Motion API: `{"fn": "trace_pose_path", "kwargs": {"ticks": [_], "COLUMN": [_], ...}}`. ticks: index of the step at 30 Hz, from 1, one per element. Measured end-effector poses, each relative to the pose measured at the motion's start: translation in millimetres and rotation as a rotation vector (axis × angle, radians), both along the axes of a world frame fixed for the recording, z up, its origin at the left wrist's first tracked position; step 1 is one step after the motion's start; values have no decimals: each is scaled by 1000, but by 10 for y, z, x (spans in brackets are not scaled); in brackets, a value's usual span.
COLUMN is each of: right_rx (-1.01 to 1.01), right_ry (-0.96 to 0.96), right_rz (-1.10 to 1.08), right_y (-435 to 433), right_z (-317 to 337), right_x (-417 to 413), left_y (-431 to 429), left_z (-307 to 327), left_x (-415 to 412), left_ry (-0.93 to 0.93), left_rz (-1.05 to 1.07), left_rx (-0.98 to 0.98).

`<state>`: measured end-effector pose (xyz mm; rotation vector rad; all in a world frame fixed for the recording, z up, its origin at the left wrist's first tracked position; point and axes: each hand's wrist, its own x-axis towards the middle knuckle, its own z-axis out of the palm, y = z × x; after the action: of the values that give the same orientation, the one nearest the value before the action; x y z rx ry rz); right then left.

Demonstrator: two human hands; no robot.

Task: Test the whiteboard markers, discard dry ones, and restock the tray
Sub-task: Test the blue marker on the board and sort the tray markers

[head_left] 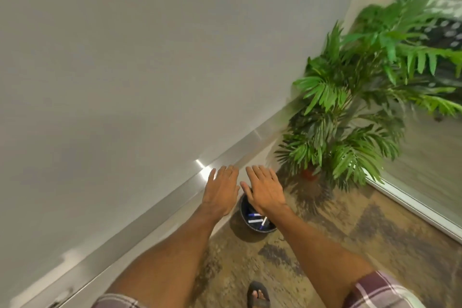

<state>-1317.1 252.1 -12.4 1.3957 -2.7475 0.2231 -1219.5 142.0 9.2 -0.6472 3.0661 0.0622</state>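
White whiteboard point(125, 70) fills the upper left, seen from above by a person looking down. Along its lower edge runs a brushed-metal tray point(162, 210), slanting from lower left to centre. Both hands reach forward with fingers straight, holding nothing: the left hand point(221, 189) hovers at the tray's edge, and the right hand point(266, 189) hovers above a dark round bin point(243, 209). The bin stands on the patterned floor point(325, 232), just below the tray. Several markers point(255, 221), white with blue ends, lie inside it. Discarding therefore looks at least partly done. The tray shows no markers along most of its length, so restocking probably remains; a small blurred object at its lower-left end cannot be identified. A leafy potted plant point(350, 112) crowds the corner near the bin's right side. Open floor lies toward the person's sandalled foot point(258, 295).
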Motion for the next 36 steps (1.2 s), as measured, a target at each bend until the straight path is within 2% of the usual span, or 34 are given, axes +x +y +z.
{"fn": "trace_pose_path", "kwargs": {"ticks": [9,16,21,29,33,36], "right_rx": [0,30,49,60,68,70], "right_ry": [-36,-39,-31,-28,-24,-14], "right_rz": [107,336,504,769,894,974], "right_y": [-277,-467,-571,-721,-806,-852], "right_z": [396,499,556,584,621,646], "right_x": [579,1032,1443,2358,2942,3400], "left_y": [-219,-146,-23,268,373,462], "left_z": [338,371,393,353,317,319], "left_x": [801,1479,2022,3050,3633,4082], "left_ry": [-25,-34,-14,2,84,53], "left_rz": [207,438,619,899,1012,1091], "left_rx": [-43,32,18,46,-13,29]}}
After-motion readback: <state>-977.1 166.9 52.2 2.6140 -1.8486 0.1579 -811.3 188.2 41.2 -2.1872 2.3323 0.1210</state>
